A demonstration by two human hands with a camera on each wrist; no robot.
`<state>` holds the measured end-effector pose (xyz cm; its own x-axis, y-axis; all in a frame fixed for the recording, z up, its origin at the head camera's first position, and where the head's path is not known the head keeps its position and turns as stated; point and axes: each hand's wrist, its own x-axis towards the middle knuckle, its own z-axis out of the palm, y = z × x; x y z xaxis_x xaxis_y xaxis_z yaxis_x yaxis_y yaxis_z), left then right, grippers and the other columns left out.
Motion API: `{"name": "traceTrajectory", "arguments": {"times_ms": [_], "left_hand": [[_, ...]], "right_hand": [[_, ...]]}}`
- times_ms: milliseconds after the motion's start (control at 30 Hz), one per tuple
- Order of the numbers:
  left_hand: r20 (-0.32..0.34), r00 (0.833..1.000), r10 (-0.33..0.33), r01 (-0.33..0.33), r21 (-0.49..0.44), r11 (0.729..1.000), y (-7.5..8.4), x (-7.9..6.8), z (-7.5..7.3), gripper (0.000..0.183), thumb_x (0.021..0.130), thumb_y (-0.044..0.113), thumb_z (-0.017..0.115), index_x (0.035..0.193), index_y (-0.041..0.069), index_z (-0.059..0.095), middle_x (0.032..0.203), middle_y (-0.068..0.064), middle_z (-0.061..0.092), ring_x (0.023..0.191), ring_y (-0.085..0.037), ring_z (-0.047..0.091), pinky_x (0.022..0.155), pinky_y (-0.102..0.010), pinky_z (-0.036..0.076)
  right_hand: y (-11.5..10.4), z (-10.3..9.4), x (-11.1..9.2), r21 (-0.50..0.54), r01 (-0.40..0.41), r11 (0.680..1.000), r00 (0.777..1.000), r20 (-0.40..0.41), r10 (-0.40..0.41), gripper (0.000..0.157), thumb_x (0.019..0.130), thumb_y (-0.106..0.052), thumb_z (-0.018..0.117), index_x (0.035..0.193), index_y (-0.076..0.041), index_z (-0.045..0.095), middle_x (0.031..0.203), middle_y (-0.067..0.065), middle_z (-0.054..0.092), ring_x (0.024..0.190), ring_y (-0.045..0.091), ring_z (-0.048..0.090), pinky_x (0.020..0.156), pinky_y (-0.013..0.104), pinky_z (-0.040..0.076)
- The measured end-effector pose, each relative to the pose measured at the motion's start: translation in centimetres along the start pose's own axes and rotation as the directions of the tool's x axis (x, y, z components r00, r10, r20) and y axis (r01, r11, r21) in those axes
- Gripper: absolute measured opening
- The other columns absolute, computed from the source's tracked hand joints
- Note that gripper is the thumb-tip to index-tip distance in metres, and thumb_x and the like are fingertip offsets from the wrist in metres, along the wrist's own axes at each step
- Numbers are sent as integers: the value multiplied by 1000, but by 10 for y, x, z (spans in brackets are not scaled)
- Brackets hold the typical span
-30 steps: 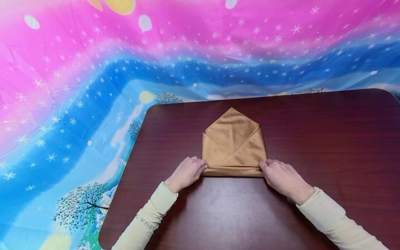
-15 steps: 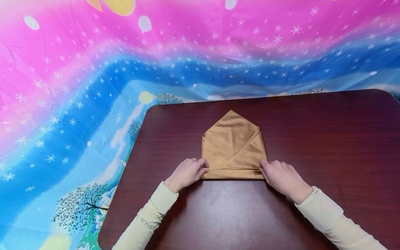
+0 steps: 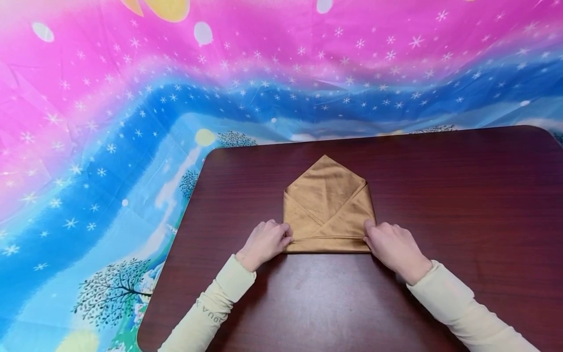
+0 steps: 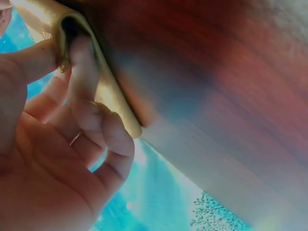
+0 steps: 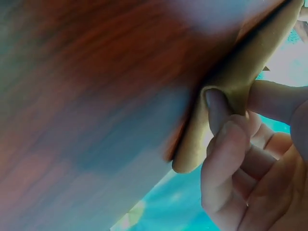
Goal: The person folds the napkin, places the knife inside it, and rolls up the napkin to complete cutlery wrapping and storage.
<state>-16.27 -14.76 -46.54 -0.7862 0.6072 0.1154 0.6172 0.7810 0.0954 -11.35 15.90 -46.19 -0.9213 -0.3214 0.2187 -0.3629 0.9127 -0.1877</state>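
A golden-brown satin cloth [image 3: 327,205], folded into a house-like shape with its point away from me, lies on the dark red-brown table. Along its near side runs a narrow folded band [image 3: 330,245]. My left hand [image 3: 266,242] pinches the left end of that band. In the left wrist view a finger reaches inside the rolled cloth [image 4: 115,103] and the thumb presses from outside. At the band's right end, my right hand [image 3: 398,249] pinches in the same way. Its thumb and a finger squeeze the cloth [image 5: 248,62] in the right wrist view.
The table [image 3: 462,205] has rounded corners and a glossy patch in front of the cloth. Behind it and along its left side hangs a pink and blue backdrop [image 3: 246,68] printed with snowflakes and trees.
The cloth has shifted slightly toward me, and its near band lies flatter. Both hands keep their hold at the two ends; the right forearm has moved a little left.
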Motion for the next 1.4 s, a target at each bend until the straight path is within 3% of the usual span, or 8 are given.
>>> {"name": "traceTrajectory", "arguments": {"times_ms": [200, 400, 500, 800, 1000, 1100, 1200, 1400], "left_hand": [[-50, 999, 15, -14, 35, 999, 2, 0, 1, 11, 82, 25, 75, 79, 19, 67, 76, 5, 61, 72, -18, 56, 62, -33, 47], [-55, 984, 171, -171, 14, 985, 3, 2, 6, 10, 83, 9, 69, 81, 18, 65, 81, 4, 53, 74, -15, 57, 68, -28, 49], [-46, 976, 213, -214, -13, 977, 5, 2, 7, 16, 83, 1, 65, 80, 17, 65, 82, 4, 54, 74, -12, 58, 69, -27, 50], [-44, 968, 245, -243, 50, 969, 6, -8, 2, 9, 85, 9, 67, 83, 17, 70, 81, 4, 57, 71, -12, 59, 66, -27, 52], [-42, 957, 288, -285, 64, 956, 6, -13, -1, 7, 87, 18, 64, 89, 16, 70, 82, 5, 58, 73, -13, 56, 71, -27, 49], [-34, 954, 298, -295, 75, 952, 4, -16, -2, 13, 89, 28, 67, 92, 15, 69, 84, 5, 59, 75, -13, 56, 73, -28, 48], [-11, 956, 294, -292, 81, 953, 3, -20, -2, 24, 87, 35, 70, 100, 15, 69, 89, 5, 62, 80, -12, 58, 78, -28, 49], [11, 965, 261, -261, 91, 961, 2, -23, -2, 32, 85, 25, 73, 115, 14, 66, 96, 5, 66, 86, -12, 61, 81, -28, 49]], "right_hand": [[-3, 1, 3, -28, 1, 1000, 996, -84, -3, 30, 73, -12, 80, 78, -4, 52, 73, 12, 53, 63, 34, 56, 45, 45, 46], [-8, 6, 4, -22, 58, 998, 995, -77, -59, 16, 78, 3, 67, 78, -5, 52, 73, 10, 51, 67, 31, 56, 46, 43, 48], [-10, 8, 5, -26, 88, 996, 993, -74, -90, 15, 78, 8, 60, 78, -5, 53, 70, 10, 52, 65, 31, 57, 50, 44, 49], [-7, 8, 3, 10, 152, 988, 987, -57, -151, 19, 78, 10, 59, 75, -8, 51, 66, 5, 53, 59, 28, 57, 52, 41, 47], [-1, 0, -7, 22, 227, 974, 973, -46, -226, 21, 78, -9, 72, 71, -12, 52, 65, 0, 51, 59, 21, 53, 55, 36, 46], [3, -2, -12, 9, 263, 965, 964, -38, -262, 26, 71, -15, 82, 75, -12, 56, 71, -1, 52, 65, 19, 52, 59, 34, 47], [6, -3, -14, -17, 288, 958, 957, -40, -288, 29, 66, -12, 85, 81, -11, 60, 76, 0, 55, 70, 20, 52, 62, 34, 48], [11, 1, -14, -43, 318, 947, 945, -72, -320, 26, 66, -5, 81, 82, -11, 61, 77, 2, 57, 71, 22, 52, 62, 34, 47]]}}
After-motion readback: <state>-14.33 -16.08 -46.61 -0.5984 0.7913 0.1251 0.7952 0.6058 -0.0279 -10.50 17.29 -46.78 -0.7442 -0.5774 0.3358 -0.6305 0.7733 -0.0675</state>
